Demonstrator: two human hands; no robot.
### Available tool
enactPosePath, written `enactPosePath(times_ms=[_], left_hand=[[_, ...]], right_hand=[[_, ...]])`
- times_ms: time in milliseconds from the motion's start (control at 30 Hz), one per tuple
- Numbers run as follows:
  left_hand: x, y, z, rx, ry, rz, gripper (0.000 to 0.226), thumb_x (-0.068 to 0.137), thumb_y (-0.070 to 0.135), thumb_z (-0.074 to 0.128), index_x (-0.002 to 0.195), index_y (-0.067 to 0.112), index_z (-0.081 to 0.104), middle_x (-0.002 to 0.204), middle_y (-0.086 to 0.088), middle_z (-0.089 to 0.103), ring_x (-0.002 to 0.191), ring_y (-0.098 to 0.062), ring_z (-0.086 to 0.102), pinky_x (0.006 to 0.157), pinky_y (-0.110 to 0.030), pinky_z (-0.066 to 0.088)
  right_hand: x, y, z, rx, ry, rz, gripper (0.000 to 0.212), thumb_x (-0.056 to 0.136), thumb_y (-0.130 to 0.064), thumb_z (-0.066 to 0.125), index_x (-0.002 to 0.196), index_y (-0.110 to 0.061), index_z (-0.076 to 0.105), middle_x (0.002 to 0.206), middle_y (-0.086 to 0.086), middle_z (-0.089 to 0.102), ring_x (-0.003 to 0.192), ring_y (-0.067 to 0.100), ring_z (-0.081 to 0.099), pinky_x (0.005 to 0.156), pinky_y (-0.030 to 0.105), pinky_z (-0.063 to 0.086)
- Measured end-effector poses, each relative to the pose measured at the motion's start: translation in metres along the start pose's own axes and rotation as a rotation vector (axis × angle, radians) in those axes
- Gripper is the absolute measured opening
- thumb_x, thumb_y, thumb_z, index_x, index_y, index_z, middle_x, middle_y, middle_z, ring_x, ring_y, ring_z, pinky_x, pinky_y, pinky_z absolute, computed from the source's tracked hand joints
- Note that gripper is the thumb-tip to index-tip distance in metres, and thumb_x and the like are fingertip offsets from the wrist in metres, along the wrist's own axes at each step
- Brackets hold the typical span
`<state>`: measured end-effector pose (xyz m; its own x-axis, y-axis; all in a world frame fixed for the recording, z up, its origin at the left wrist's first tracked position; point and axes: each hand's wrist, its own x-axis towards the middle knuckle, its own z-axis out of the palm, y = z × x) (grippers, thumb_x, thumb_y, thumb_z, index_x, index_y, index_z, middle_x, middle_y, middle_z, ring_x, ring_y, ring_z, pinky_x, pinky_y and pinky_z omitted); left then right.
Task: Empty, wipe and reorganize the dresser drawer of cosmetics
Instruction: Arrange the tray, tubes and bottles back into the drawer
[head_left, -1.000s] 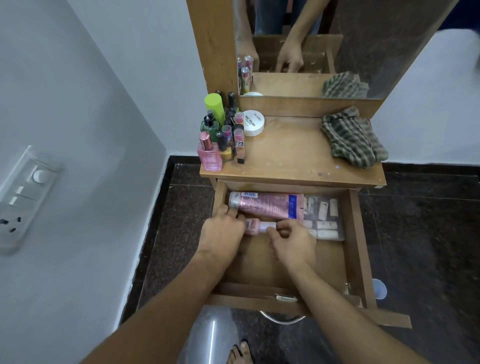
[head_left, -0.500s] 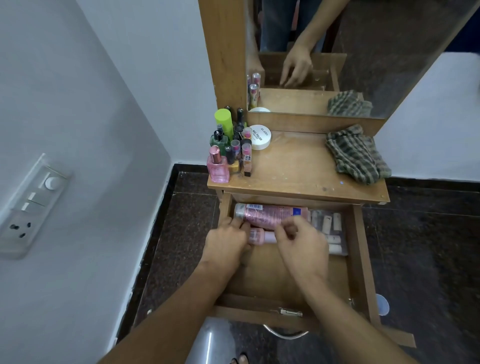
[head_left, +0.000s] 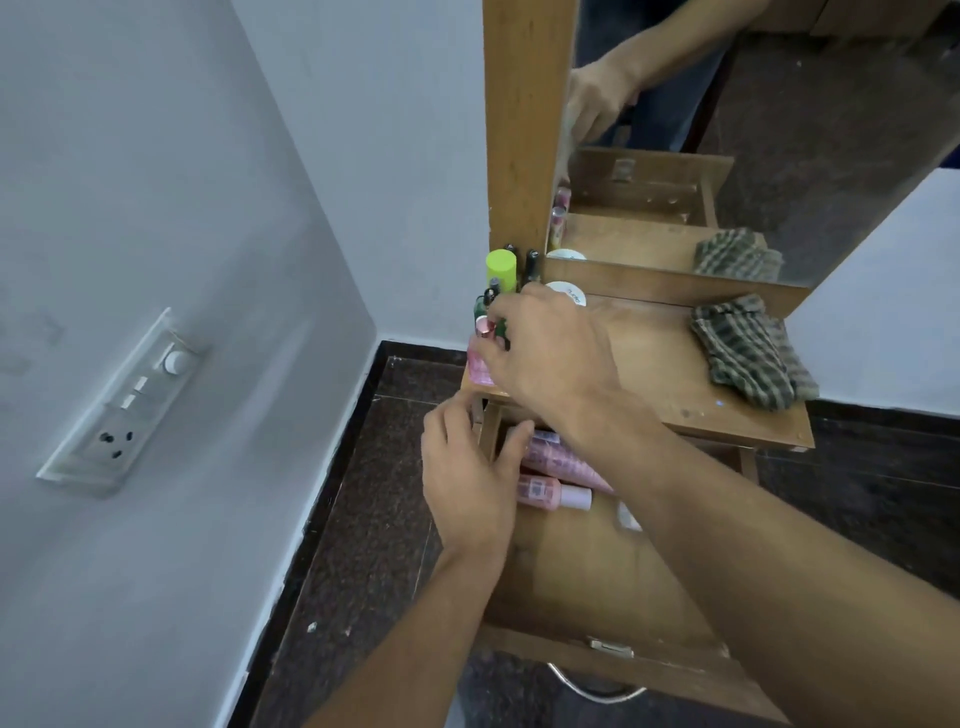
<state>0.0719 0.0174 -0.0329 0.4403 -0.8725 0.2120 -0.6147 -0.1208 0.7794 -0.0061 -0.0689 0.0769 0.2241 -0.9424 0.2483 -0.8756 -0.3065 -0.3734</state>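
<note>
Your drawer (head_left: 597, 582) stands pulled out, a shallow box of plain brown wood with most of its floor bare and a metal handle (head_left: 597, 688) curving under its front edge. Inside the drawer, at the back left corner, a pink tube (head_left: 566, 462) with pale print lies on its side. Just in front of it lies a small pink bottle (head_left: 545, 491) with a lighter pink cap pointing to the drawer's right. A small white item (head_left: 628, 517) shows to the right of that, half hidden by your forearm.

Your left hand (head_left: 467, 467) rests at the drawer's back left corner, fingers loose and holding nothing, thumb lying over the end of the pink tube.

Your right hand (head_left: 545, 353) reaches above the drawer onto the dresser top (head_left: 665, 374), with its fingers curled down among the bottles at the left end. Its fingertips are at the rosy cap of a pink perfume bottle (head_left: 480, 364) and something dark green shows between them, but you cannot tell from here whether the hand has closed on anything.

Behind those fingers, farther back from the drawer, stand a lime-capped bottle (head_left: 501, 267) and slim dark bottles (head_left: 531, 265), with a white round jar (head_left: 569, 293) beside them. A crumpled checked cloth (head_left: 748, 353) lies above the drawer's right side, and the mirror (head_left: 727, 130) rises behind it
</note>
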Motion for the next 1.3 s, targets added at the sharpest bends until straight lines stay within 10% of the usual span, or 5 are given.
enactPosePath(times_ms=[300,733,967,1300], left_hand=[[0.023,0.010,0.013,-0.037,0.037,-0.041,0.068,0.082,0.051,0.074,0.138,0.022,0.049,0.133,0.006,0.056,0.121,-0.011,0.050,0.094,-0.022,0.035],[0.018,0.011,-0.003,-0.073,0.079,0.014,0.037,0.080,0.039,0.073,0.114,0.027,0.067,0.100,0.012,0.065,0.087,-0.010,0.066,0.077,-0.035,0.057],[-0.039,-0.013,-0.038,0.058,-0.339,0.100,0.039,0.080,0.048,0.074,0.115,0.029,0.073,0.098,0.013,0.071,0.087,-0.010,0.065,0.080,-0.036,0.056],[-0.060,-0.057,-0.064,-0.282,-0.338,-0.242,0.052,0.096,-0.011,0.041,0.112,0.027,0.071,0.097,0.011,0.076,0.095,-0.009,0.070,0.092,-0.030,0.058]], right_hand=[[0.012,0.003,0.015,0.046,-0.011,0.010,0.015,0.091,-0.031,0.063,0.098,-0.018,0.062,0.091,0.001,0.068,0.090,0.029,0.060,0.070,0.036,0.047],[-0.025,0.008,-0.003,0.219,0.024,0.065,0.012,0.080,-0.027,0.066,0.088,-0.019,0.068,0.074,-0.001,0.070,0.077,0.024,0.065,0.070,0.039,0.055],[-0.118,0.037,0.009,0.306,-0.115,0.132,0.008,0.080,-0.032,0.079,0.081,-0.025,0.077,0.071,-0.009,0.073,0.064,0.004,0.068,0.062,0.035,0.061],[-0.176,0.052,0.063,0.342,-0.296,0.276,0.009,0.079,-0.038,0.082,0.083,-0.031,0.078,0.071,-0.015,0.071,0.068,-0.001,0.067,0.066,0.032,0.061]])
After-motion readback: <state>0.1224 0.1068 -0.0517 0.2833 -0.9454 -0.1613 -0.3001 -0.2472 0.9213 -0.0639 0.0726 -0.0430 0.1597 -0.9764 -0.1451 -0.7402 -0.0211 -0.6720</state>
